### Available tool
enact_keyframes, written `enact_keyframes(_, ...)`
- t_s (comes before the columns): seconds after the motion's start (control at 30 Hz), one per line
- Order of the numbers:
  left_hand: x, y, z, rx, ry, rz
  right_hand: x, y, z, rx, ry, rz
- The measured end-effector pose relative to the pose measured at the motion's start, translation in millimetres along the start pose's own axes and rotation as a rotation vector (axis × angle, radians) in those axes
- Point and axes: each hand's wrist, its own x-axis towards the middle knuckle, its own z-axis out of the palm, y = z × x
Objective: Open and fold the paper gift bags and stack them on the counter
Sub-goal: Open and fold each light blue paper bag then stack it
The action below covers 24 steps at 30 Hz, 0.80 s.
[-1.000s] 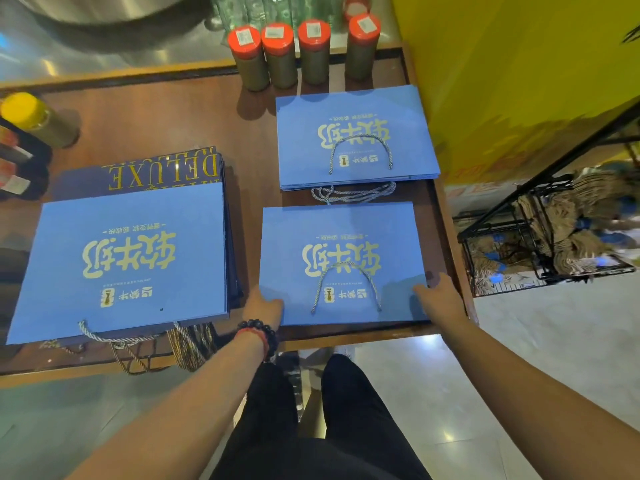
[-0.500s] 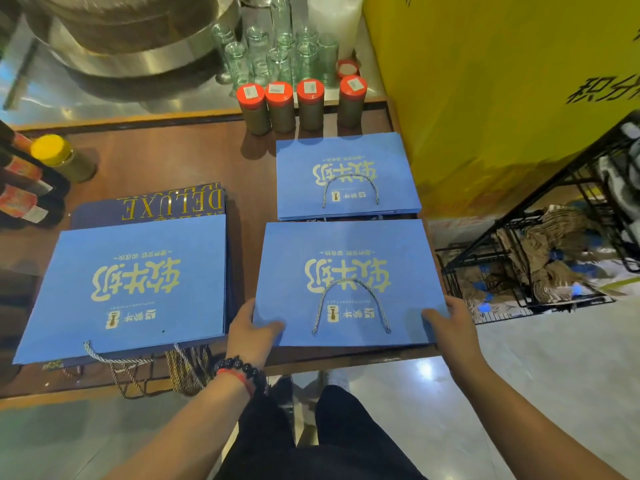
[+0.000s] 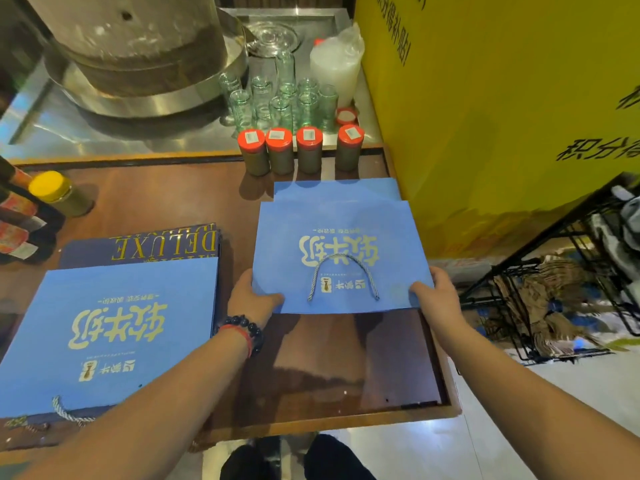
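On the wooden worktop, right of centre, a flat blue gift bag is held by both near corners — L hand pinches the left corner, R hand the right, thumbs on top. Its far edge overlaps a second blue bag behind. A larger blue bag stack lies at left — approx. beside four red-capped jars at rear.

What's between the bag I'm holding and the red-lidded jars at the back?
In the head view, the stack of blue bags lies flat between the held bag and the red-lidded jars, partly covered by it, then bare counter.
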Motion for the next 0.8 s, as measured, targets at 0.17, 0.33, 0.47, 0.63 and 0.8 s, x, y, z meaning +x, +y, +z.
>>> enact_keyframes(0.17, 39.1, 9.7, 17.1, -0.003, -0.078, -0.166, 44.9, -2.6, 12.5, -0.102, -0.069, 0.069)
enact_keyframes(0.33, 62.2, 24.0, 31.7, -0.044, -0.011, -0.241, 79.4, -0.2, 19.1, -0.163, -0.046, 0.024)
enact_keyframes(0.47, 85.3, 33.8, 38.9, 0.077, 0.011, -0.169, 115.3, 2.8, 24.1, -0.201, -0.050, 0.035)
enact_keyframes(0.63, 124.5, 28.3, 41.9, 0.368, -0.015, -0.100, 172.6, 29.8, 32.7, -0.230, -0.063, 0.021)
enact_keyframes(0.8, 146.0, 28.5, 50.9, 0.458, -0.062, -0.078, 171.9, 5.9, 36.0, -0.291, -0.066, 0.005)
